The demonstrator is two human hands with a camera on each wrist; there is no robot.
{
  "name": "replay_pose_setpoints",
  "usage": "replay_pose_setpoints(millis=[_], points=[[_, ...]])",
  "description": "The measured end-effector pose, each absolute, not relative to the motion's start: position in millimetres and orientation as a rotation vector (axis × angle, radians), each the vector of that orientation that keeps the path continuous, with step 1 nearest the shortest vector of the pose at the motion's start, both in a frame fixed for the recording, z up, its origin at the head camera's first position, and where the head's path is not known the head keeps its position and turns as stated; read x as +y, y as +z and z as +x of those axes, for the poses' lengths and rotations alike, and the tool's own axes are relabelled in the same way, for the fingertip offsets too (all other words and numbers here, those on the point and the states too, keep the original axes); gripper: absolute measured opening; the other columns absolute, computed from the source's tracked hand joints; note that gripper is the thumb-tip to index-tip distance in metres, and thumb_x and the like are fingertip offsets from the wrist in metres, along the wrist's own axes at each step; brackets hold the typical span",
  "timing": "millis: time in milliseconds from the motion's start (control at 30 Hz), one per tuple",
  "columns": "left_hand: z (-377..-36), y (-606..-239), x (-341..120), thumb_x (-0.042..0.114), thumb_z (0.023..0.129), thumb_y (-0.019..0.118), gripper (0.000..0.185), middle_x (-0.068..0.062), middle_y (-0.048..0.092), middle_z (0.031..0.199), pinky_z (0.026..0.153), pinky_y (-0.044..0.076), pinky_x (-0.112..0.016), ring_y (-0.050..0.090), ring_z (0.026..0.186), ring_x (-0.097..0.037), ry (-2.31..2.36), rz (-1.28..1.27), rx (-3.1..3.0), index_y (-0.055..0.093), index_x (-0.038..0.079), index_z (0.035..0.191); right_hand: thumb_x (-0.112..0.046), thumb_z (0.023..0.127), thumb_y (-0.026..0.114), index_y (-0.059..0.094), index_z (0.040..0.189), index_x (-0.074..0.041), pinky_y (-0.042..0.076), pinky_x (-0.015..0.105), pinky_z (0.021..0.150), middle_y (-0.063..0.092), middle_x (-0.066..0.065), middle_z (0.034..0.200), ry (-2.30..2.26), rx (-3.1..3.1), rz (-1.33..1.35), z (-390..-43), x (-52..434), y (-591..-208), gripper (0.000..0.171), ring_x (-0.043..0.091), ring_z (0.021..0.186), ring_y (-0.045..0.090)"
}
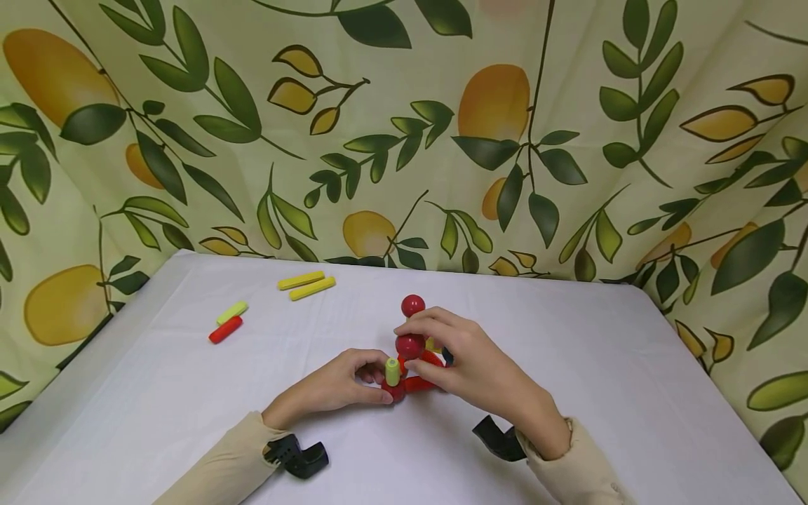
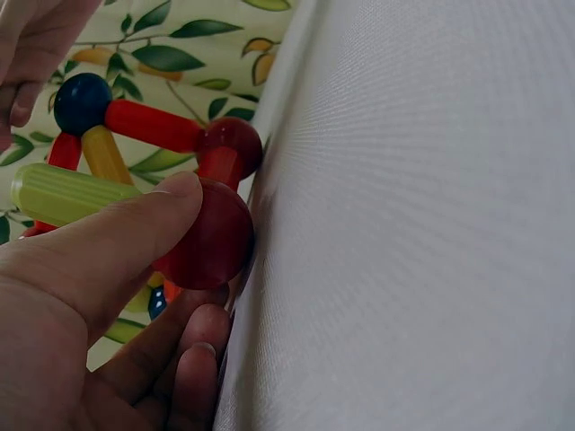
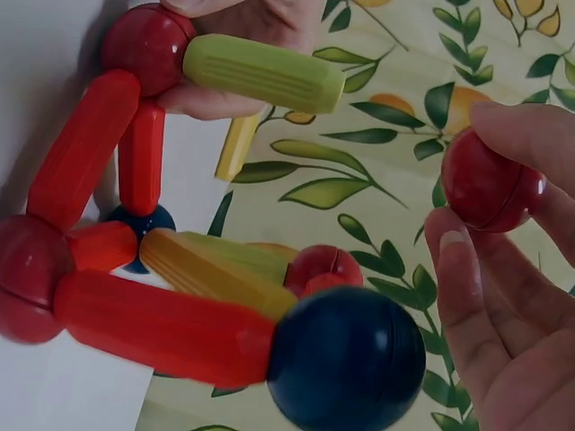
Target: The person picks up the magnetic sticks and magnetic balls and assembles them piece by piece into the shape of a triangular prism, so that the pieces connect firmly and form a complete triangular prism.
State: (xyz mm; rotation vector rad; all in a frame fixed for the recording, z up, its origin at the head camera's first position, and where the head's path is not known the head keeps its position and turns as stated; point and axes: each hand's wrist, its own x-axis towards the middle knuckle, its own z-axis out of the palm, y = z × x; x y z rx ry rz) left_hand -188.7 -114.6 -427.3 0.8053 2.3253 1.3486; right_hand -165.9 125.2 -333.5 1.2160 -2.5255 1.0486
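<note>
A toy frame of red rods (image 1: 419, 383) and balls stands mid-table in the head view, topped by a red ball (image 1: 413, 306). My left hand (image 1: 377, 386) pinches a red corner ball (image 2: 211, 242) against the table, thumb on top. A light green rod (image 1: 393, 370) sticks up from this ball. My right hand (image 1: 421, 356) pinches a loose red ball (image 1: 410, 346) just above the green rod's tip. The right wrist view shows that ball (image 3: 490, 180) apart from the green rod (image 3: 265, 72), with a dark blue ball (image 3: 346, 359) and red rods (image 3: 153, 328) close by.
Two yellow rods (image 1: 306, 284) lie at the back of the white table (image 1: 631, 365). A light green rod (image 1: 232, 312) and a red rod (image 1: 225, 330) lie at the left. Leaf-and-lemon cloth (image 1: 404, 140) walls in the back and sides.
</note>
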Motion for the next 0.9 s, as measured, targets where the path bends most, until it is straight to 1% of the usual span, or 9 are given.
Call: replay_pose_setpoints(millis=[100,267,467,900], points=[[-188,-427,-115,0.023,0.086,0.076,0.024,0.005,0.066,0.097,0.082,0.047,-0.02,0.057,0.089,-0.013,1.353,0.814,2.325,0.067,0.017,0.107,-0.007,0.084,0.077,0.065,0.12,-0.014,0.057,0.026,0.086,0.065,-0.001,0.118,1.003,-2.535,1.279,-167,119,-334,0.038,0.01,0.1,0.064],[-189,-427,-115,0.023,0.086,0.076,0.028,0.004,0.068,0.099,0.08,0.047,-0.02,0.057,0.089,-0.013,1.354,0.818,2.32,0.067,0.017,0.111,-0.009,0.086,0.076,0.066,0.117,-0.014,0.056,0.026,0.087,0.066,-0.003,0.115,0.938,-2.599,1.325,-170,112,-334,0.033,0.008,0.099,0.063],[-189,-427,-115,0.025,0.085,0.076,0.032,0.005,0.066,0.098,0.08,0.047,-0.021,0.057,0.089,-0.013,1.345,0.826,2.334,0.067,0.019,0.115,-0.01,0.088,0.074,0.067,0.117,-0.014,0.055,0.026,0.087,0.065,-0.005,0.114,0.887,-2.698,1.311,-171,107,-334,0.031,0.007,0.1,0.06],[-189,-428,-116,0.024,0.085,0.077,0.033,0.005,0.065,0.097,0.08,0.047,-0.021,0.056,0.089,-0.012,1.338,0.807,2.34,0.067,0.016,0.115,-0.01,0.086,0.076,0.068,0.116,-0.016,0.055,0.024,0.088,0.065,-0.006,0.115,0.798,-2.759,1.277,-173,102,-337,0.031,0.008,0.103,0.061]])
